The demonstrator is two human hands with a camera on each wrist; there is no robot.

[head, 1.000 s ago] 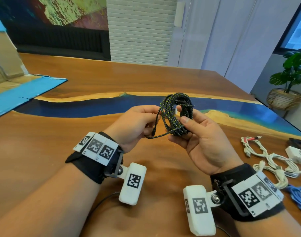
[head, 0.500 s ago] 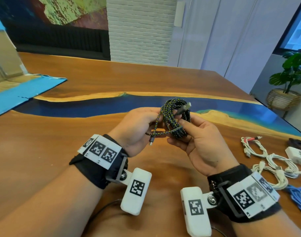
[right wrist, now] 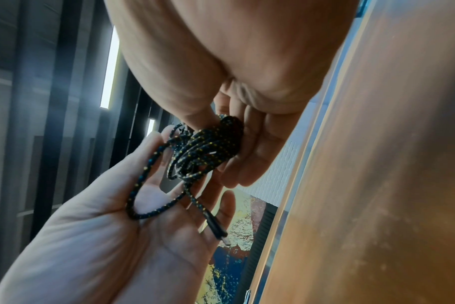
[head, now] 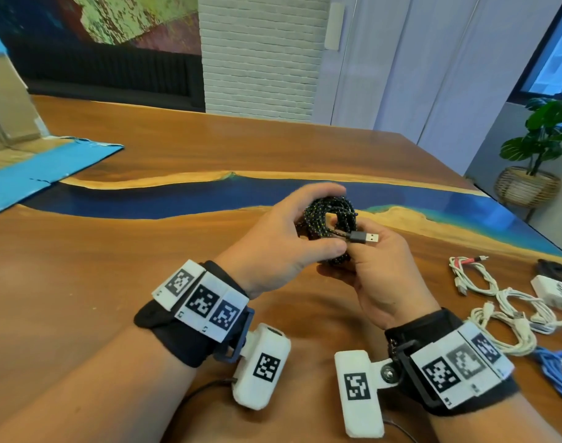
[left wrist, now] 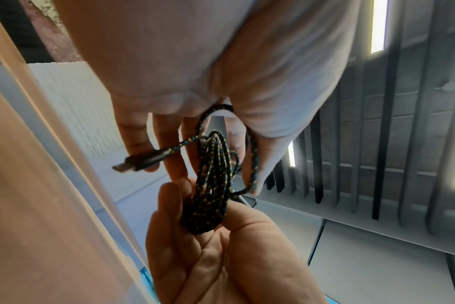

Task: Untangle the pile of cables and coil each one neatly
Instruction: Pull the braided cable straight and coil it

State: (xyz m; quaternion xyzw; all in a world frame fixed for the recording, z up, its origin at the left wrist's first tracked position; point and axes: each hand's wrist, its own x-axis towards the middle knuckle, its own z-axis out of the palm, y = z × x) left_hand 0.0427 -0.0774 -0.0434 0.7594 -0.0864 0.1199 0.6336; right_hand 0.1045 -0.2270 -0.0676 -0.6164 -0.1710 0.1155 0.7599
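A black braided cable (head: 330,215) with yellow flecks is wound into a small coil and held above the wooden table (head: 113,266). My right hand (head: 380,266) pinches the coil's lower part between thumb and fingers. The USB-A plug (head: 364,237) sticks out over its thumb. My left hand (head: 289,235) cups the coil from the left, index finger arched over the top. In the right wrist view a loose loop (right wrist: 143,185) crosses the left palm (right wrist: 91,236) and the small plug (right wrist: 217,230) hangs by its thumb. The left wrist view shows the coil (left wrist: 210,195) and that small plug (left wrist: 135,163).
At the table's right edge lie white cables (head: 509,314), a white charger (head: 552,290), a red-and-white cable (head: 465,266) and a blue cable (head: 557,369). An opened blue cardboard box (head: 33,167) sits at the far left. A potted plant (head: 538,148) stands beyond the table.
The coil has come down and is wound tighter. My left hand has moved over its top. The USB-A plug now sticks out to the right over my right thumb.
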